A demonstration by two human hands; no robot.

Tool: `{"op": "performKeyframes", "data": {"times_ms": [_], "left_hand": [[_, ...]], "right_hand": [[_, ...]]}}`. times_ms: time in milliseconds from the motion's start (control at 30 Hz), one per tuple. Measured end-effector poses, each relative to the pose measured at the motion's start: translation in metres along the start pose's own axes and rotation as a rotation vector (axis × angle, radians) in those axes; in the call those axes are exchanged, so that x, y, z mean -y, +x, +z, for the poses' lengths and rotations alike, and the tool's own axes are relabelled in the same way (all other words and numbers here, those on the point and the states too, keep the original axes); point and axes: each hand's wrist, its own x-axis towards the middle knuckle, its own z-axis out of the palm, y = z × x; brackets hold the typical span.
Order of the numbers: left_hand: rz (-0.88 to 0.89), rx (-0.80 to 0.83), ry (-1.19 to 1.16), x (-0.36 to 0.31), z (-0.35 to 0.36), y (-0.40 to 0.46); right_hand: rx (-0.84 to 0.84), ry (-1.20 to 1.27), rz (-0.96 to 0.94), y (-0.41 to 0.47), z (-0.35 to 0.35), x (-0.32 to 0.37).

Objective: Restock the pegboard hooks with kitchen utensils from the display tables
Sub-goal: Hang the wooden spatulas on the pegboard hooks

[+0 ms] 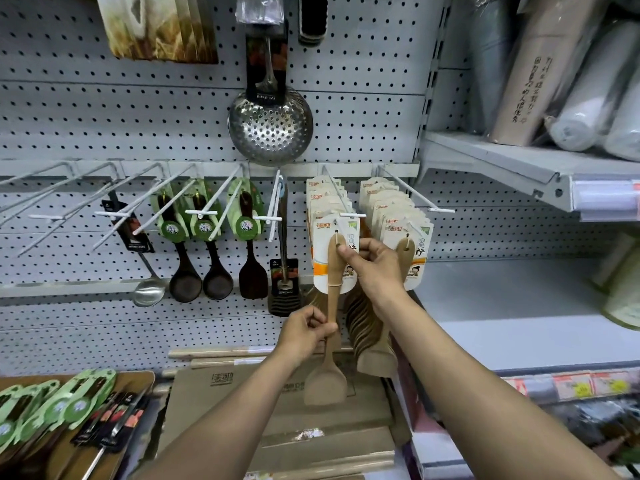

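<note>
I hold a light wooden spatula (331, 341) upright in front of the grey pegboard (121, 126). My left hand (304, 332) grips its handle low down, above the blade. My right hand (372, 265) pinches the handle's top against its white and orange card (323, 268). The card's hole sits at the tip of a white hook (341, 202) that carries several of the same carded spatulas. A second full hook (412, 195) of them hangs just to the right.
Dark wooden spoons with green cards (204, 237), a steel ladle (149, 289) and a perforated skimmer (270, 128) hang to the left, beside bare hooks (52, 192). Below lie cardboard boxes (277, 410) and green-carded utensils (55, 407). A shelf (519, 168) juts out at right.
</note>
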Motion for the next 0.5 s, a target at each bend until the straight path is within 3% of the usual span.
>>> {"op": "performKeyframes", "data": {"times_ms": [300,500], "left_hand": [[-0.02,-0.029,0.063,0.004,0.003,0.011],[-0.025,-0.098,0.172,-0.013,-0.005,-0.016]], "right_hand": [[-0.002,-0.029,0.014,-0.002,-0.001,0.0],[0.098,-0.306,0.13,-0.016,-0.011,0.0]]}}
